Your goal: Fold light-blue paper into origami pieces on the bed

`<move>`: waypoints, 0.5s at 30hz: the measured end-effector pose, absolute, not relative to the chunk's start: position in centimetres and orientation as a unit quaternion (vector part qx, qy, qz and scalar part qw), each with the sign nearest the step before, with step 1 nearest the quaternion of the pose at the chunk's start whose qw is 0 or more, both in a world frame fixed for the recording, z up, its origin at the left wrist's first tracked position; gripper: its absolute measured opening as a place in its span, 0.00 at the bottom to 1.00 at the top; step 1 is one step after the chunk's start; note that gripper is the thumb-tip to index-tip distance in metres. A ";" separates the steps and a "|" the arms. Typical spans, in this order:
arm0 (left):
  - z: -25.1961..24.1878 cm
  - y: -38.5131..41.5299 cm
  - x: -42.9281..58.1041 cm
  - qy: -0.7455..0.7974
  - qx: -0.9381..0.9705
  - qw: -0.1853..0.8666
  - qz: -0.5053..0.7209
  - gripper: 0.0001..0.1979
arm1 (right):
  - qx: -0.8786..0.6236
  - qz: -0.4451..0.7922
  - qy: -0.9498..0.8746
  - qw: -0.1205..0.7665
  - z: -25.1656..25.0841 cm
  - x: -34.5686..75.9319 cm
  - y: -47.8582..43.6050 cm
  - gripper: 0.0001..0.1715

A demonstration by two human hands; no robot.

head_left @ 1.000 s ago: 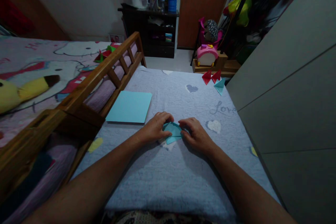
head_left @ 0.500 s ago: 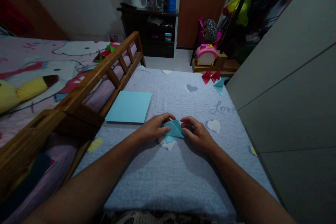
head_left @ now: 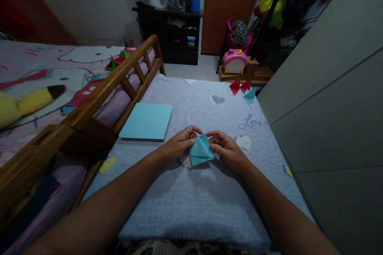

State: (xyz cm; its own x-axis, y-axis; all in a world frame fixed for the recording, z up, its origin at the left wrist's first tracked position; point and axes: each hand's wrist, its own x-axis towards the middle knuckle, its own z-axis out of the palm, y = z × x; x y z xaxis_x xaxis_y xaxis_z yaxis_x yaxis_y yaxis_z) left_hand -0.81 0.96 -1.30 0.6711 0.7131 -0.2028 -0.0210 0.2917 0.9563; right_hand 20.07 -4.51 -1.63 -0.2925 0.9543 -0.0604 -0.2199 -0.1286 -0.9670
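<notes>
A small folded piece of light blue paper (head_left: 201, 150) is held between my two hands, just above the sheet in the middle of the bed. My left hand (head_left: 183, 142) pinches its upper left edge between thumb and fingers. On the opposite side, my right hand (head_left: 226, 148) grips the right edge, thumb in front and fingers behind. Creases run across the paper's face, and its lower edge points toward me. Left of my hands lies a flat stack of light blue paper sheets (head_left: 146, 121).
Two red folded papers (head_left: 235, 87) and a light blue folded paper (head_left: 249, 97) lie at the bed's far right corner. A wooden bed rail (head_left: 115, 83) borders the left; a pale cabinet (head_left: 338, 127) stands along the right. A pink toy case (head_left: 235, 62) sits beyond the bed.
The folded paper has shifted slightly right and turned, now showing a broader face toward me. Both hands have moved a little with it, and the right fingers now close on its edge.
</notes>
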 end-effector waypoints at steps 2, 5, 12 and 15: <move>-1.3 0.9 -0.7 0.318 0.534 0.742 0.253 0.13 | -0.373 0.659 -0.467 0.456 -1.7 20.1 -4.6 0.20; -1.3 0.9 -0.6 0.321 0.522 0.747 0.258 0.14 | -0.358 0.680 -0.451 0.455 -1.6 20.1 -4.6 0.23; -1.1 0.7 -0.4 0.345 0.497 0.749 0.268 0.15 | -0.340 0.715 -0.435 0.429 -1.3 20.2 -4.6 0.31; -1.2 0.7 -0.4 0.348 0.491 0.752 0.269 0.16 | -0.330 0.723 -0.435 0.423 -1.5 20.3 -4.4 0.37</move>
